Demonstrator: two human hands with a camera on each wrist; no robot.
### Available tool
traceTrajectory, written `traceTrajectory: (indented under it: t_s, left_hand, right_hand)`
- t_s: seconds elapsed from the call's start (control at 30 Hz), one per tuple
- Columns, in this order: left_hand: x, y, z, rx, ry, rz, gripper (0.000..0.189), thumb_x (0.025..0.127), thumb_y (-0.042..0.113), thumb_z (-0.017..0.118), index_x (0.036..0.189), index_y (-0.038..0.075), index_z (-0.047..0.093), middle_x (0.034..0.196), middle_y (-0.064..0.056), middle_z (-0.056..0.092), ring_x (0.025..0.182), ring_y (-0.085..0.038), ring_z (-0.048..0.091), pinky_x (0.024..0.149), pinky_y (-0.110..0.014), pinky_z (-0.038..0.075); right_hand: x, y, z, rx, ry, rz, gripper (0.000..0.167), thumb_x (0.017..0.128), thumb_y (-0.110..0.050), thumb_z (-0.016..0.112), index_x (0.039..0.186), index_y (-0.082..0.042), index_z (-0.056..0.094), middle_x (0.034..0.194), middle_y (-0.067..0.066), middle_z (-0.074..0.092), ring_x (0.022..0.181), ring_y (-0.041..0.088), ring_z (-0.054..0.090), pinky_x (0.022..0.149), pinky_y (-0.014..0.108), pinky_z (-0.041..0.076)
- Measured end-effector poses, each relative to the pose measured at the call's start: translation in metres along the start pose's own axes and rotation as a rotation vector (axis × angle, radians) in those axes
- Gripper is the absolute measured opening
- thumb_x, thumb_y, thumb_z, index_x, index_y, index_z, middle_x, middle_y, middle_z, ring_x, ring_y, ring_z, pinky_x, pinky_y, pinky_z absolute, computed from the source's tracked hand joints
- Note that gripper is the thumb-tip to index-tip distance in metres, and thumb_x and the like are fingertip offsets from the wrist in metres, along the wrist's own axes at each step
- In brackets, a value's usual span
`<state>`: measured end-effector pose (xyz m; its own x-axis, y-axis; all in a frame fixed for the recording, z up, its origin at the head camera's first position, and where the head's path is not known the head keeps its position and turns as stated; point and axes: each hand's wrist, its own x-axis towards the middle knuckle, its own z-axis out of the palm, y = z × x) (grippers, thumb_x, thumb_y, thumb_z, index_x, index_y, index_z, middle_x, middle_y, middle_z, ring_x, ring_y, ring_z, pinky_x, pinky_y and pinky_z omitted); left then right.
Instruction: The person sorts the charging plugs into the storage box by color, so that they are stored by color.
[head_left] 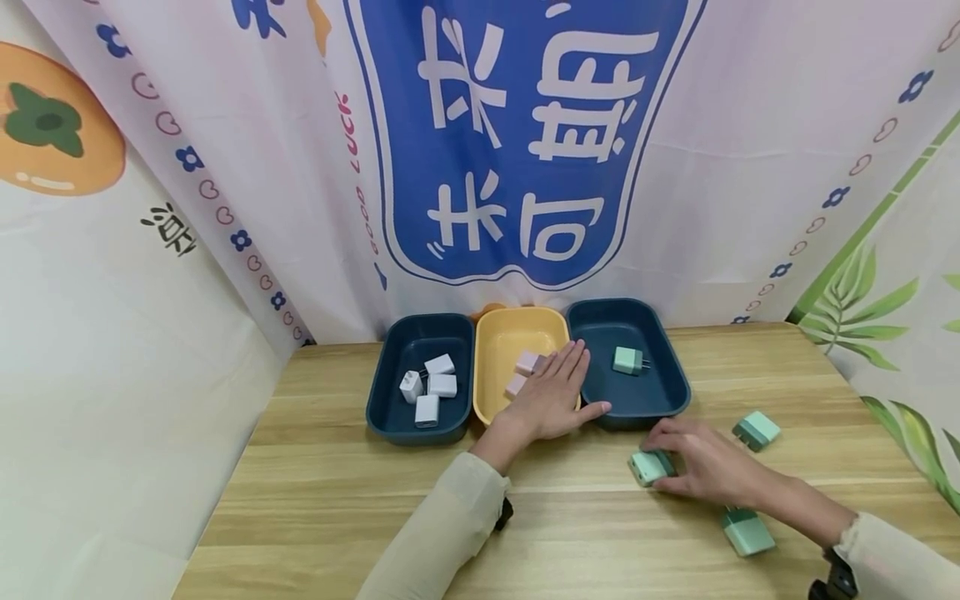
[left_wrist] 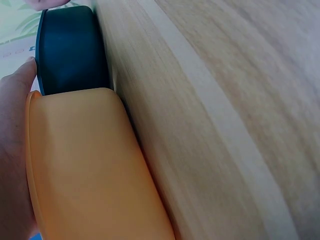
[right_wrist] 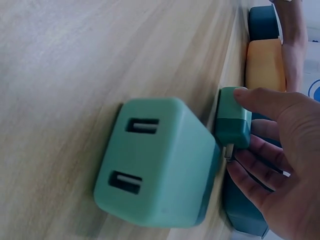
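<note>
My right hand [head_left: 705,467] pinches a green two-tone charger plug [head_left: 647,467] on the wooden table, just in front of the right dark blue bin [head_left: 666,406]. In the right wrist view, the thumb is on the held plug [right_wrist: 233,106] and its metal prongs point toward the fingers. My left hand [head_left: 546,402] lies with straight fingers across the rims of the yellow bin [head_left: 491,337] and the right blue bin. Pink plugs [head_left: 527,362] in the yellow bin are partly covered by it. One green plug [head_left: 627,360] lies inside the right blue bin.
A left dark blue bin [head_left: 380,421] holds several white charger plugs [head_left: 427,411]. Two loose green plugs lie at the right, one behind the right forearm [head_left: 757,430] and one in front [head_left: 747,533]. A printed curtain [head_left: 675,208] hangs behind the table.
</note>
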<state>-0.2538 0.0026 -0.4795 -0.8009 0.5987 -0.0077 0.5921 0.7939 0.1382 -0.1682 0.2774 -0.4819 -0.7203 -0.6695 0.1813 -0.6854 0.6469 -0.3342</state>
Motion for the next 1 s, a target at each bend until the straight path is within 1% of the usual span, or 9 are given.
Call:
traceTrajectory:
  t_s: [0.17, 0.4, 0.57, 0.8, 1.0]
  left_hand:
    - [0.0002, 0.0008, 0.0007, -0.003, -0.005, 0.001, 0.096, 0.104, 0.077, 0.028, 0.171, 0.010, 0.010, 0.180, -0.004, 0.000, 0.165, -0.018, -0.005, 0.134, -0.043, 0.009]
    - [0.0000, 0.0017, 0.0001, 0.005, -0.008, -0.005, 0.096, 0.104, 0.077, 0.028, 0.171, 0.011, 0.009, 0.180, -0.003, -0.002, 0.165, -0.018, -0.004, 0.134, -0.043, 0.009]
    - [-0.0005, 0.0025, -0.0005, 0.015, -0.017, -0.015, 0.096, 0.104, 0.078, 0.025, 0.172, 0.013, 0.006, 0.179, -0.001, -0.006, 0.165, -0.017, -0.005, 0.134, -0.042, 0.008]
    - [-0.0006, 0.0020, -0.0005, 0.019, -0.013, -0.013, 0.096, 0.104, 0.078, 0.025, 0.171, 0.011, 0.009, 0.180, -0.004, 0.000, 0.165, -0.017, -0.005, 0.134, -0.043, 0.009]
    - [-0.0008, 0.0008, -0.0006, 0.014, -0.012, -0.013, 0.096, 0.104, 0.077, 0.025, 0.171, 0.011, 0.009, 0.180, -0.005, 0.001, 0.165, -0.017, -0.006, 0.134, -0.043, 0.009]
  right_hand:
    - [-0.0010, 0.0008, 0.0032, 0.028, -0.015, -0.011, 0.039, 0.080, -0.026, 0.094, 0.114, -0.015, 0.079, 0.111, -0.006, 0.071, 0.098, 0.009, 0.068, 0.080, 0.034, 0.063]
    - [0.0001, 0.0023, 0.0039, 0.039, -0.032, -0.019, 0.040, 0.081, -0.024, 0.094, 0.116, -0.015, 0.078, 0.111, -0.006, 0.071, 0.098, 0.008, 0.068, 0.081, 0.034, 0.063]
    - [0.0006, 0.0023, 0.0047, 0.055, -0.039, -0.027, 0.039, 0.081, -0.024, 0.094, 0.116, -0.017, 0.077, 0.112, -0.007, 0.071, 0.099, 0.007, 0.068, 0.082, 0.033, 0.063]
    - [0.0014, 0.0003, 0.0043, 0.062, -0.055, -0.034, 0.039, 0.082, -0.027, 0.094, 0.116, -0.019, 0.077, 0.112, -0.009, 0.071, 0.099, 0.007, 0.067, 0.081, 0.033, 0.062]
    - [0.0018, -0.0013, 0.0019, 0.066, -0.041, -0.061, 0.040, 0.082, -0.031, 0.093, 0.117, -0.021, 0.077, 0.113, -0.010, 0.071, 0.100, 0.005, 0.067, 0.081, 0.033, 0.062]
